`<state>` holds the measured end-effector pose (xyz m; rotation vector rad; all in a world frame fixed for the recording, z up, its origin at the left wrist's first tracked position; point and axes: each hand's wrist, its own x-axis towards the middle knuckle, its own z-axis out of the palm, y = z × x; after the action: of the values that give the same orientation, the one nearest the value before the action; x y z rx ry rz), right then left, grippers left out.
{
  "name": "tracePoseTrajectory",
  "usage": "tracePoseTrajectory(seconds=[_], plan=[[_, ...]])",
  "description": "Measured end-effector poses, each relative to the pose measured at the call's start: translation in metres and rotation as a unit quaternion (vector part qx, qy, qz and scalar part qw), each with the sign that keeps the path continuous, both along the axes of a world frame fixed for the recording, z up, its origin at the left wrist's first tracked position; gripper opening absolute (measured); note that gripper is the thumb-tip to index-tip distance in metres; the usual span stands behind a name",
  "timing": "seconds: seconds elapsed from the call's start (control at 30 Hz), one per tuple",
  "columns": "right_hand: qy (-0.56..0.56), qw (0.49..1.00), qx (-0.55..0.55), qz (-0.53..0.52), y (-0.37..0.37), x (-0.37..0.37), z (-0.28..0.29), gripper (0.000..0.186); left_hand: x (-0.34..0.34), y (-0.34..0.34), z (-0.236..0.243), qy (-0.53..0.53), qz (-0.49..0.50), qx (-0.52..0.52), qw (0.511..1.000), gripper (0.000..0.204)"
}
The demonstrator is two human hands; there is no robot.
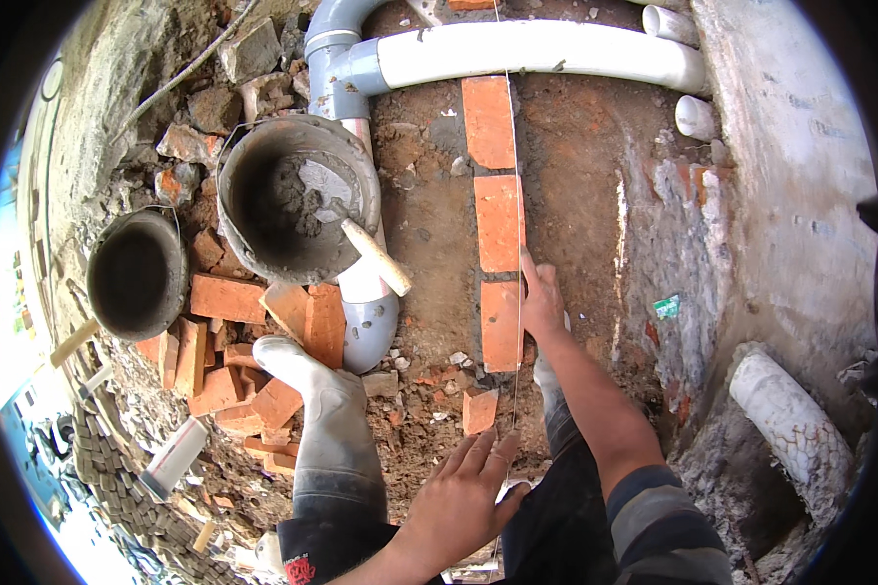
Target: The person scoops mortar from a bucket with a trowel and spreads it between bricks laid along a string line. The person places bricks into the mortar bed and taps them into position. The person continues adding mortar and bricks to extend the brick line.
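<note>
My right hand (544, 300) reaches down to the right edge of the nearest whole brick (499, 336) in a row, one finger stretched along the string beside it. Its other fingers are partly hidden. Two more orange bricks, the middle one (498, 224) and the far one (488, 122), continue the row, with grey mortar in the joints. A taut white string (518, 195) runs along their right side. My left hand (463, 502) hovers low in front of my legs, fingers spread and holding nothing. Just ahead of it lies a broken brick piece (480, 410).
A mortar bucket (239, 229) with a wooden-handled trowel (376, 257) stands left of the row; a smaller dark bucket (171, 283) is beside it. Loose bricks (226, 297) surround my left boot (337, 429). A white pipe (546, 47) crosses the far end; a wall (800, 185) stands right.
</note>
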<state>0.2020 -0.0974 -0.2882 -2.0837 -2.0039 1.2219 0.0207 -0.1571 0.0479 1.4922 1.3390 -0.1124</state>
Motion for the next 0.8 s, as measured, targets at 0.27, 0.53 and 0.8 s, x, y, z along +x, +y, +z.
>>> tracePoseTrajectory(seconds=[0.27, 0.53, 0.8], plan=[[-0.073, 0.988, -0.121, -0.059, 0.074, -0.056, -0.024, 0.124, -0.009, 0.004, -0.002, 0.009, -0.002, 0.006, 1.0, 0.059], [-0.096, 0.982, -0.155, -0.048, 0.084, -0.061, -0.012, 0.124, -0.009, 0.014, 0.001, 0.004, -0.009, -0.01, 1.0, 0.058], [-0.052, 0.986, -0.151, -0.044, 0.076, -0.05, -0.04, 0.121, -0.009, 0.01, -0.003, 0.003, -0.012, 0.005, 1.0, 0.058]])
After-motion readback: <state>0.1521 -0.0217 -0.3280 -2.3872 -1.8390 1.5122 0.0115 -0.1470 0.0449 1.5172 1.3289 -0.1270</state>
